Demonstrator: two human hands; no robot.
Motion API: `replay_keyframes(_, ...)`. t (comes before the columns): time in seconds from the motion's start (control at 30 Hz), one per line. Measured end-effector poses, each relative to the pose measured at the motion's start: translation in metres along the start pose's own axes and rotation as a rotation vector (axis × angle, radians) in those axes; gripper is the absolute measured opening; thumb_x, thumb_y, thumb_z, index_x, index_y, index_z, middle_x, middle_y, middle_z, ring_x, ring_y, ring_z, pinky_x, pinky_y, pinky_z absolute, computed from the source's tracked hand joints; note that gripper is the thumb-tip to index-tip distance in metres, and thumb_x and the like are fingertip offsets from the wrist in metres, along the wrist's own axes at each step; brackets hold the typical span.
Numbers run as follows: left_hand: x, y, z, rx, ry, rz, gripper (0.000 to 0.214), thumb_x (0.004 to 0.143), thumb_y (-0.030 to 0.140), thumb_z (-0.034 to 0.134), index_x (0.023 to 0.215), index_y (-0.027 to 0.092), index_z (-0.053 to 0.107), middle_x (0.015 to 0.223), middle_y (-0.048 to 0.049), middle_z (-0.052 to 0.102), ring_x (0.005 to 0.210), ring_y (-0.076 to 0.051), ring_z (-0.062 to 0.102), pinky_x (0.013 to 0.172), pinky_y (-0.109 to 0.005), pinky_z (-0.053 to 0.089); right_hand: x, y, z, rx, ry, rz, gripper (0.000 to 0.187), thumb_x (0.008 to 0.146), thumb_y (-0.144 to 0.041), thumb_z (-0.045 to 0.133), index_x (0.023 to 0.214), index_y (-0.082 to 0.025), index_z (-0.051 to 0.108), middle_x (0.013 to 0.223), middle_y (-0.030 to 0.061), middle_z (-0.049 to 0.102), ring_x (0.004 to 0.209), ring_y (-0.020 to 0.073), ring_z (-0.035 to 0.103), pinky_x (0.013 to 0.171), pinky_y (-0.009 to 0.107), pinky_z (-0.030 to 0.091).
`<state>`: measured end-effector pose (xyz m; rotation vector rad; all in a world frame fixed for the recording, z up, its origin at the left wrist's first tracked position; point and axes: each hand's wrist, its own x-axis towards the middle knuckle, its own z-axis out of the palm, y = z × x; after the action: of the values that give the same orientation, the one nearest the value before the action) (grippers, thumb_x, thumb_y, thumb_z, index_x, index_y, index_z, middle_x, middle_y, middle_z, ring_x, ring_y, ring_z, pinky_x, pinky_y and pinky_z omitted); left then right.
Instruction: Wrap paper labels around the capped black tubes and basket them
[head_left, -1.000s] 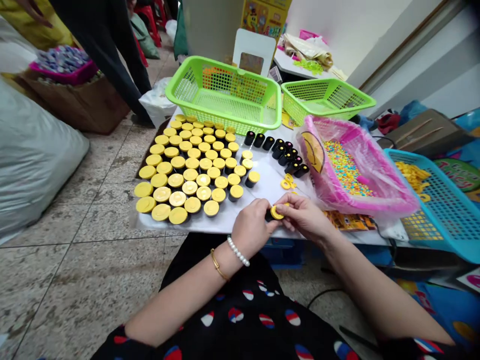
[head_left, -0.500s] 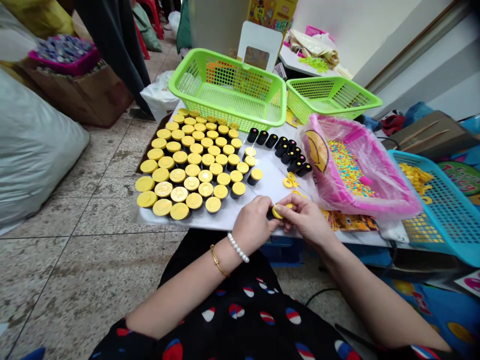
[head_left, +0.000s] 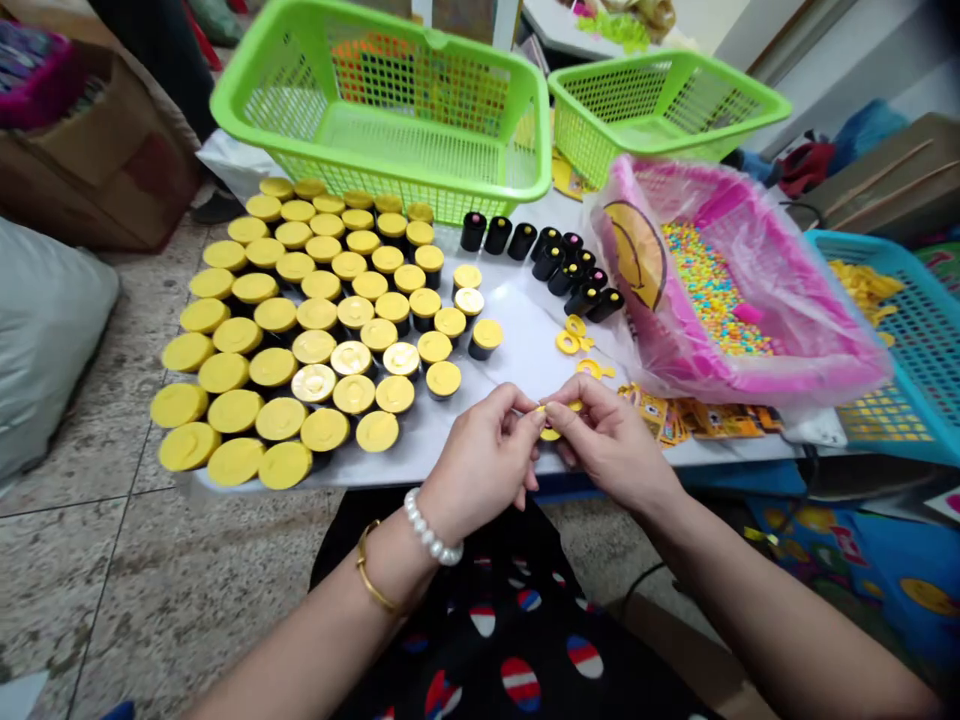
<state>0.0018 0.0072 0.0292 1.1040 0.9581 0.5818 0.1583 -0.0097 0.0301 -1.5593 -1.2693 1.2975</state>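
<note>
My left hand [head_left: 480,455] is closed, thumb and forefinger pinched at the left edge of a small yellow plastic ring piece [head_left: 550,434]. My right hand [head_left: 611,430] grips the same piece from the other side, thumb on top. Fingers cover most of it. Just beyond them, loose yellow ring pieces [head_left: 595,369] lie on the white table [head_left: 517,320]. Left of my hands stand many black cups with flat yellow lids [head_left: 377,431]. Farther back is a group of small black cylinders [head_left: 523,240], some with a yellow or pink dot on top.
A pink basket [head_left: 817,375] lined with clear plastic holds colourful candy beads [head_left: 701,280]. Two green baskets [head_left: 480,195] [head_left: 600,150] stand at the back. A blue basket [head_left: 922,350] with yellow pieces is at right. Printed cards [head_left: 720,415] lie near the front edge.
The view has moved closer and tilted down. My left fingers have shifted to a pinch at the yellow piece's edge; the black part seen beside it before is no longer visible.
</note>
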Motion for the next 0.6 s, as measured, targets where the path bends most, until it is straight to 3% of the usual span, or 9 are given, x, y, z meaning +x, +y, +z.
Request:
replay_keyframes(0.1, -0.001, -0.001, 0.000, 0.041, 0.025, 0.016, 0.019, 0.096, 0.039, 0.048, 0.091, 0.021, 0.050, 0.055, 0.0076, 0.056, 0.033, -0.008, 0.050, 0.032, -0.014, 0.035, 0.000, 0.001, 0.002, -0.021, 0.056, -0.044, 0.025, 0.087, -0.042, 0.065, 0.083, -0.020, 0.054, 0.053, -0.0091, 0.045, 0.042, 0.0057, 0.039, 0.040, 0.018, 0.027)
replay_keyframes(0.23, -0.004, -0.008, -0.001, 0.175, 0.063, 0.054, 0.026, 0.098, 0.045, 0.043, 0.107, 0.022, 0.051, 0.058, 0.0064, 0.058, 0.036, -0.010, 0.053, 0.035, -0.017, 0.037, 0.003, 0.007, 0.002, 0.022, 0.007, -0.002, 0.028, 0.087, -0.046, 0.065, 0.087, -0.019, 0.058, 0.051, -0.0097, 0.043, 0.040, 0.0059, 0.036, 0.038, 0.018, 0.025)
replay_keyframes(0.37, -0.006, -0.012, 0.002, 0.341, 0.167, 0.212, 0.042, 0.089, 0.042, 0.063, 0.123, 0.021, 0.050, 0.070, 0.0050, 0.058, 0.047, -0.011, 0.056, 0.044, -0.021, 0.041, 0.004, 0.008, 0.000, 0.083, -0.005, 0.006, 0.036, 0.084, -0.050, 0.067, 0.099, -0.018, 0.059, 0.057, -0.0079, 0.050, 0.043, 0.0056, 0.038, 0.039, 0.017, 0.027)
replay_keyframes(0.43, -0.007, -0.015, 0.006, 0.447, 0.242, 0.303, 0.042, 0.083, 0.031, 0.071, 0.120, 0.020, 0.055, 0.075, 0.0027, 0.060, 0.059, -0.013, 0.058, 0.055, -0.023, 0.045, 0.002, 0.006, -0.001, 0.124, -0.008, 0.005, 0.039, 0.084, -0.052, 0.067, 0.102, -0.018, 0.058, 0.060, -0.0073, 0.053, 0.044, 0.0059, 0.042, 0.040, 0.017, 0.031)
replay_keyframes(0.6, -0.006, -0.022, 0.012, 0.565, 0.277, 0.431, 0.021, 0.086, 0.016, 0.064, 0.107, 0.017, 0.064, 0.089, -0.0044, 0.065, 0.075, -0.016, 0.059, 0.071, -0.028, 0.047, 0.002, 0.007, -0.016, 0.365, -0.020, 0.123, 0.040, 0.085, -0.055, 0.062, 0.099, -0.019, 0.056, 0.057, -0.0033, 0.062, 0.044, 0.0105, 0.056, 0.038, 0.018, 0.039)
